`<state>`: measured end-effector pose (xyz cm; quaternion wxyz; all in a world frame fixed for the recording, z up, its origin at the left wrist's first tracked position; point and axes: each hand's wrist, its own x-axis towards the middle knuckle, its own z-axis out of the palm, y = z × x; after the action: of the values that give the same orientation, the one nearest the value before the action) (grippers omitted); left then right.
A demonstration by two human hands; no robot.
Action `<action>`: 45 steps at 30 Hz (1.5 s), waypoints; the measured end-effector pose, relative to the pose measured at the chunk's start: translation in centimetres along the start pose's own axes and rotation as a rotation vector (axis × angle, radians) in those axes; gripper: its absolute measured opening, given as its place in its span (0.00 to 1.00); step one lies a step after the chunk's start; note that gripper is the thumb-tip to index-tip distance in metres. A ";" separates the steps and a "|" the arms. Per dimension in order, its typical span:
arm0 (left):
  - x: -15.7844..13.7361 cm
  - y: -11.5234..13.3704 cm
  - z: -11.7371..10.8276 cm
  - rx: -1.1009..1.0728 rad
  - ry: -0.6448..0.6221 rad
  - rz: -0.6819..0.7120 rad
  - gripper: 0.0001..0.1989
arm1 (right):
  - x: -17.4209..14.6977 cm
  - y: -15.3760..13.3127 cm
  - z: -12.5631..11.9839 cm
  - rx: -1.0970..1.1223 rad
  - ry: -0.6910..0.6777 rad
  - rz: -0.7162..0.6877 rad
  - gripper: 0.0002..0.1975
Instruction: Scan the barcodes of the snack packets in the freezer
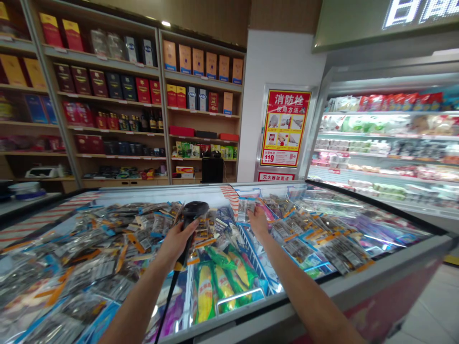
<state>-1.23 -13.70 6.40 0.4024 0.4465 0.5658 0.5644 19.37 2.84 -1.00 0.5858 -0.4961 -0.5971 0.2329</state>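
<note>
My left hand (180, 235) is wrapped round the handle of a black barcode scanner (196, 208), whose cable drops toward the bottom of the view. The scanner is held above a chest freezer, over a heap of small clear packets (139, 224). My right hand (257, 219) reaches farther over the freezer, its fingers pinching a small clear packet with a blue edge (245, 207). Between my forearms, corn in green and yellow wrapping (223, 279) lies in a white wire basket (258, 258). More packets (311, 234) are laid out right of my right arm.
The freezer's grey rim (390, 248) runs along the front and right. Shelves of boxed goods (118, 91) stand behind, beside a red and yellow fire-hydrant poster (286, 126). A lit refrigerated display (390, 148) is at the right.
</note>
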 end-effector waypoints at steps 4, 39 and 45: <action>-0.7 0.4 -2.2 0.010 0.157 -0.030 0.18 | -0.9 -2.3 3.0 0.036 -0.049 0.013 0.16; 2.6 -1.8 1.3 0.077 0.077 -0.077 0.20 | 12.2 5.5 -1.5 -1.019 -0.313 -0.023 0.22; 2.5 -1.4 1.2 0.040 0.044 -0.081 0.19 | 11.1 5.5 -4.1 -1.024 -0.447 -0.081 0.16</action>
<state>-0.82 -10.93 5.11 0.4033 0.4189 0.6033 0.5458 26.91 13.42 0.28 0.1374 -0.6326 -0.7621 -0.0100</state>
